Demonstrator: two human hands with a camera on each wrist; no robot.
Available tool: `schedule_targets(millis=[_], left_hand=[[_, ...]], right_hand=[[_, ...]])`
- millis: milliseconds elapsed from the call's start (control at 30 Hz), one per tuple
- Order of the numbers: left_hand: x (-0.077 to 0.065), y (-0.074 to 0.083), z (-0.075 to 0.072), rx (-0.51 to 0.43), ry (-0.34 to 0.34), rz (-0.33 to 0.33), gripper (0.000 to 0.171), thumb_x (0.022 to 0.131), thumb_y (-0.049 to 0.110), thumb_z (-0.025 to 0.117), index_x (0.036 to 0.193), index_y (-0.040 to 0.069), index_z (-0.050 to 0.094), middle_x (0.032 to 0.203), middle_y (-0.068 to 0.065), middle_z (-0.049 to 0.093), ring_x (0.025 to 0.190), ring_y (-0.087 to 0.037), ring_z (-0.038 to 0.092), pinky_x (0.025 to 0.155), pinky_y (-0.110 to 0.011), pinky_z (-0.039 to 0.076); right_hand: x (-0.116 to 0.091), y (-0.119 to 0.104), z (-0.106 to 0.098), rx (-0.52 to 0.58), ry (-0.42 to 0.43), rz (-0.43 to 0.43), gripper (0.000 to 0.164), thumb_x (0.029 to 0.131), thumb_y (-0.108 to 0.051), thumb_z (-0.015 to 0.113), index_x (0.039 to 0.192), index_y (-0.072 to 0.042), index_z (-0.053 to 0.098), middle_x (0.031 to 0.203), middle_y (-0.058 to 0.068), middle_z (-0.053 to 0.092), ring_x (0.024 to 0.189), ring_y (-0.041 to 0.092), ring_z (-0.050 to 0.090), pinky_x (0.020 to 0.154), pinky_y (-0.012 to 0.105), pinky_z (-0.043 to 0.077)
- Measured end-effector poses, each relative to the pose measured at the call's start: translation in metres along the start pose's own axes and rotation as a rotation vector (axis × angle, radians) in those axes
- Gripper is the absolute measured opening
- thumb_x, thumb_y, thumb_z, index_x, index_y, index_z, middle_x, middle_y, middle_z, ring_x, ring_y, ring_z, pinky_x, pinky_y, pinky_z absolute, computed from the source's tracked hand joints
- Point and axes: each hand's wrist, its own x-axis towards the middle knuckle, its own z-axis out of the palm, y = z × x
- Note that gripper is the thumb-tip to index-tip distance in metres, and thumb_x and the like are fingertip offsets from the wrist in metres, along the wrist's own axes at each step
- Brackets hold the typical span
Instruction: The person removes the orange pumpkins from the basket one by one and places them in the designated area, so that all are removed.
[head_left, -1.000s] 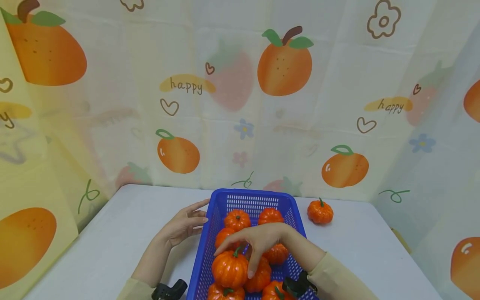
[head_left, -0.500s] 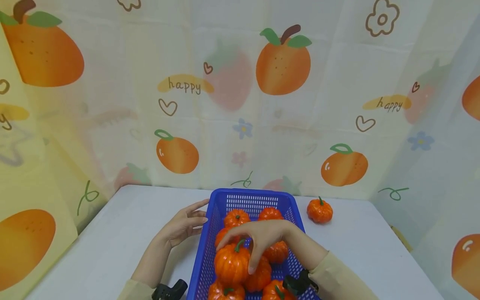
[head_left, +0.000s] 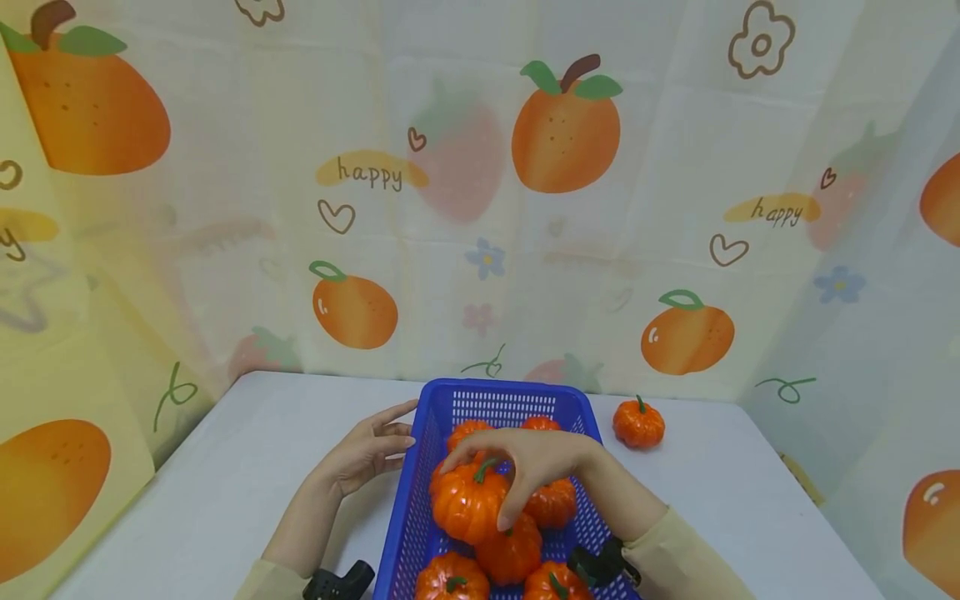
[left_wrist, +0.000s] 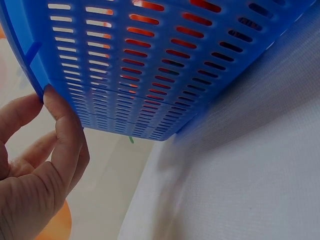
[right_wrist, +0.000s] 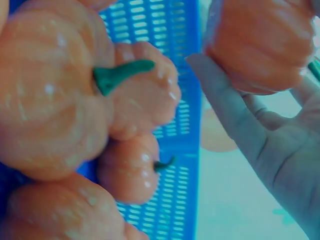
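My right hand grips a glossy orange toy pumpkin with a green stem, fingers at its far left and thumb on its near right side. In the right wrist view, the pumpkin sits between the thumb and fingers, above the others. Below it, several more toy pumpkins lie in a blue plastic basket with slotted walls. My left hand is at the basket's left side, fingers loosely bent. In the left wrist view, the fingertips of the left hand touch the rim.
One more toy pumpkin stands on the white table, right of the basket's far end. A cloth backdrop printed with fruit rises behind the table and along both sides.
The right hand has raised the pumpkin from the others and carried it slightly away from the body and to the right. The left hand stays at the basket's side.
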Motion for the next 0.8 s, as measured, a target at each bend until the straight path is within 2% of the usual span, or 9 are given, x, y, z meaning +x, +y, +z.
schedule_targets(millis=[133, 367, 600, 800], left_hand=[[0.000, 0.000, 0.001, -0.004, 0.005, -0.003, 0.074, 0.094, 0.012, 0.063, 0.157, 0.011, 0.024, 0.105, 0.003, 0.062, 0.097, -0.010, 0.065, 0.088, -0.030, 0.058], [0.000, -0.003, 0.001, -0.005, -0.012, 0.003, 0.075, 0.094, 0.013, 0.063, 0.157, 0.011, 0.023, 0.106, 0.003, 0.061, 0.098, -0.010, 0.064, 0.089, -0.030, 0.058], [0.003, -0.005, 0.000, -0.010, -0.010, -0.001, 0.073, 0.095, 0.013, 0.062, 0.157, 0.012, 0.025, 0.107, 0.003, 0.062, 0.100, -0.011, 0.064, 0.089, -0.031, 0.058], [0.003, -0.005, -0.001, 0.002, -0.001, 0.002, 0.073, 0.095, 0.014, 0.063, 0.157, 0.012, 0.025, 0.107, 0.004, 0.061, 0.101, -0.011, 0.063, 0.090, -0.032, 0.058]], right_hand=[[-0.006, -0.004, -0.004, -0.028, 0.100, -0.046, 0.074, 0.077, -0.040, 0.081, 0.140, -0.014, 0.050, 0.143, 0.007, 0.052, 0.132, 0.014, 0.047, 0.112, 0.035, 0.041], [-0.024, -0.013, -0.012, 0.097, 0.248, -0.106, 0.071, 0.079, -0.023, 0.082, 0.140, -0.009, 0.048, 0.142, 0.014, 0.052, 0.120, 0.024, 0.061, 0.100, 0.042, 0.054], [-0.051, -0.023, -0.026, 0.108, 0.403, -0.085, 0.077, 0.078, -0.012, 0.080, 0.145, -0.009, 0.042, 0.143, 0.012, 0.043, 0.115, 0.023, 0.061, 0.096, 0.039, 0.056], [-0.076, -0.025, -0.036, 0.098, 0.549, -0.070, 0.079, 0.079, -0.007, 0.077, 0.147, -0.013, 0.037, 0.141, 0.010, 0.045, 0.117, 0.022, 0.061, 0.096, 0.036, 0.057]])
